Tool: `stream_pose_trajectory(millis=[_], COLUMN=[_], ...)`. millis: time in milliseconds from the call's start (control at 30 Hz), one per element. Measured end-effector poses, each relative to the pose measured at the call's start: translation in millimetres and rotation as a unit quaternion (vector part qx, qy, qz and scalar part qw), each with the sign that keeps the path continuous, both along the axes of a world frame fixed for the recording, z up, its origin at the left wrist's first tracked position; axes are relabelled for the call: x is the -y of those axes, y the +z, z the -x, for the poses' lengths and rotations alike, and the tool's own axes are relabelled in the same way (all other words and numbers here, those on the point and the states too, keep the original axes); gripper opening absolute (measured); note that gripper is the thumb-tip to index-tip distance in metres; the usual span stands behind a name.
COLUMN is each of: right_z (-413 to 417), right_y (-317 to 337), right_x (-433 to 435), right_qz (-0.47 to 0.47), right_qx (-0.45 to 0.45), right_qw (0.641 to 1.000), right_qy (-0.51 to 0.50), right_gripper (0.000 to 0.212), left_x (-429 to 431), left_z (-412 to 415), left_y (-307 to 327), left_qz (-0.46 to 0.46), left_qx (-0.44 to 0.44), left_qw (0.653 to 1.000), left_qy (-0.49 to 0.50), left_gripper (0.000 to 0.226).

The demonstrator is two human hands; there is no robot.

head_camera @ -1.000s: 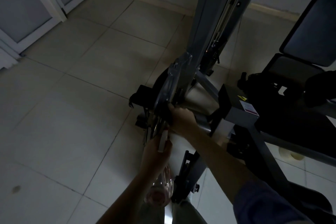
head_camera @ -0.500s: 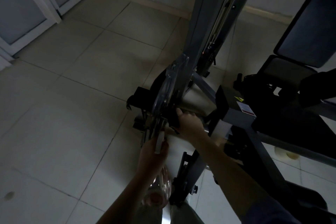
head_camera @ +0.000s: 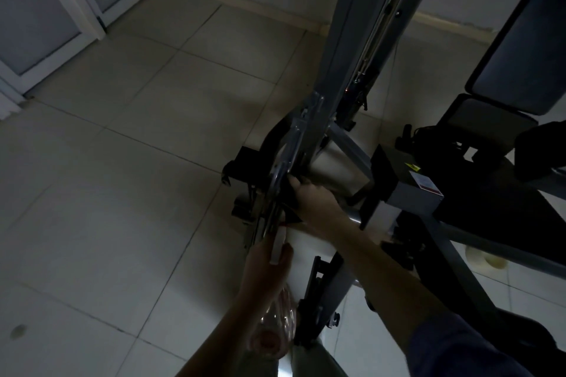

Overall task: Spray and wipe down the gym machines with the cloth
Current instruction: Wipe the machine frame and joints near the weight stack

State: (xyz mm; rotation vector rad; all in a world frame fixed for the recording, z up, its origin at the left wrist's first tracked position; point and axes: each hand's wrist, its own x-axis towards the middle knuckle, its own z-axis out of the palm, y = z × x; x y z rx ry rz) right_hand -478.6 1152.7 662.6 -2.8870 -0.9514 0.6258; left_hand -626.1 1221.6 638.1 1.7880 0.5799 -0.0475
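Item: cleaning kit in use on a gym machine (head_camera: pixel 343 70), dim light. Cloth (head_camera: pixel 291 208): dark, centre of frame, held flat against the right side of the machine's chrome bracket (head_camera: pixel 284 162). Judged soft, limp and light, it will fold and drag rather than slide, and is best taken bunched in the palm with the fingers spread behind it. Its outline is lost in shadow, but its longer side seems to follow the bracket, running from lower left to upper right. Right hand (head_camera: pixel 315 199): grip closed round the cloth, thumb over its upper edge, forearm entering from the lower right. Spray bottle (head_camera: pixel 275 327): clear plastic with pinkish contents, lower centre of frame, just below the cloth. Judged light and fairly stiff, thin-walled, likely slippery if wet, and best held at the neck with a finger on the trigger. Its long axis runs up the frame, base toward the bottom edge, pale nozzle pointing up at the lower end of the bracket. Left hand (head_camera: pixel 266 266): grip wrapped round the bottle's neck and trigger. Surroundings: tiled floor (head_camera: pixel 122 193) and a padded seat (head_camera: pixel 520 49) at upper right.
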Motion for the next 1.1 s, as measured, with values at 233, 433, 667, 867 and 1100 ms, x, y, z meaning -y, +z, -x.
stream_pose_trajectory(millis=[233,433,667,867,1100], right_z=[0.7,15.5,32.6,57.3,134.7], right_y=[4.0,-2.6,-2.1,-7.0,-72.8], right_x=[3.5,26.0,61.4,71.8,134.0], right_qz=[-0.060,-0.073,-0.122,-0.284,-0.416], right_qx=[0.007,0.043,0.032,-0.021,-0.249], right_qw=[0.997,0.988,0.967,0.877,0.610], right_qy=[-0.056,-0.133,-0.223,-0.387,-0.627], right_gripper=[0.043,0.047,0.046,0.035,0.024], left_x=[2.1,1.5,7.8,22.4,52.4], left_z=[1.6,6.1,18.4,37.5,79.2], left_y=[2.0,0.9,-8.8,-15.7,-48.6], left_qz=[-0.026,-0.039,-0.034,-0.053,-0.082], left_qx=[0.005,0.012,-0.004,0.024,0.042], left_qw=[0.999,0.997,0.995,0.991,0.989], left_qy=[-0.032,-0.059,-0.089,-0.121,-0.119], left_gripper=[0.022,0.022,0.024,0.021,0.017])
